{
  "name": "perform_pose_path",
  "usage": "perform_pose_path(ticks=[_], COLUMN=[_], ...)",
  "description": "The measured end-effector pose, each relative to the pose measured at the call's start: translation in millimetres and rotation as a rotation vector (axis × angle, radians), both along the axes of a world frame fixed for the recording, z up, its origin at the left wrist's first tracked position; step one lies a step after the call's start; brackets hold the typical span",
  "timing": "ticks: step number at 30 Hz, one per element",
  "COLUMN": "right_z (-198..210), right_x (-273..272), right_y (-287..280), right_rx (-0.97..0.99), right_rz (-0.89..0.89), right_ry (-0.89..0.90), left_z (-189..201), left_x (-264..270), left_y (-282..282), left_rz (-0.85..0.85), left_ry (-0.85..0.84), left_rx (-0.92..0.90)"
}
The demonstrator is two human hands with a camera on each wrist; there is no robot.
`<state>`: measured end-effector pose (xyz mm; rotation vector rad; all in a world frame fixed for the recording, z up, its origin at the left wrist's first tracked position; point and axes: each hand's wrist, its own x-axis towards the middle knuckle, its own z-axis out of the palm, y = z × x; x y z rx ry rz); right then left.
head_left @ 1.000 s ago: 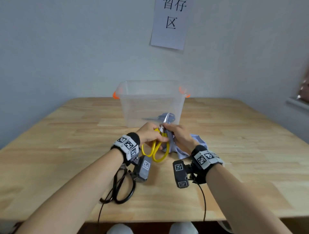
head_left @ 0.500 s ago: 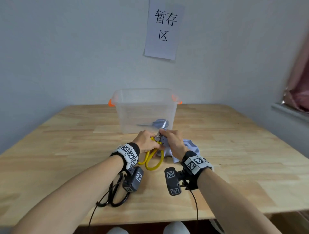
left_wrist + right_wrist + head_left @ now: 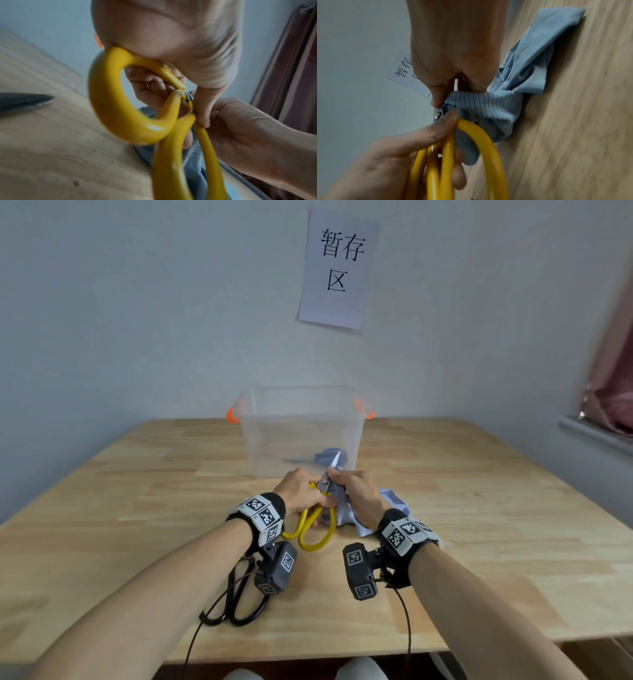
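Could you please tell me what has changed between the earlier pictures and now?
Nothing was taken up or let go. Only the view tilted up, so the sign shows whole. The left hand still grips the yellow scissors by the handles, and the right hand still pinches the cloth on the blade by the pivot. The black scissors and bin stayed put.
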<state>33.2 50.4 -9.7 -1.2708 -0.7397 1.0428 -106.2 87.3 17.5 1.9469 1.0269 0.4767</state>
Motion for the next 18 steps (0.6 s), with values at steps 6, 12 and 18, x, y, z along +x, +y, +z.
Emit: perform_pose_path(ticks=[6, 12, 18], right_z=[-3, -4, -8], right_x=[3, -6, -9], right_y=[1, 5, 9], right_rx=[-0.013, 0.024, 0.036], right_rz=[-0.063, -0.128, -0.155], right_ry=[-0.036, -0.113, -0.153], left_z=[-2, -5, -5], left_x=[-4, -7, -11], left_y=[1, 0, 2], left_rz=[-0.090, -0.070, -0.082], left_ry=[0.060, 0.063, 0.119], left_rx=[-0.031, 0.010, 0.039])
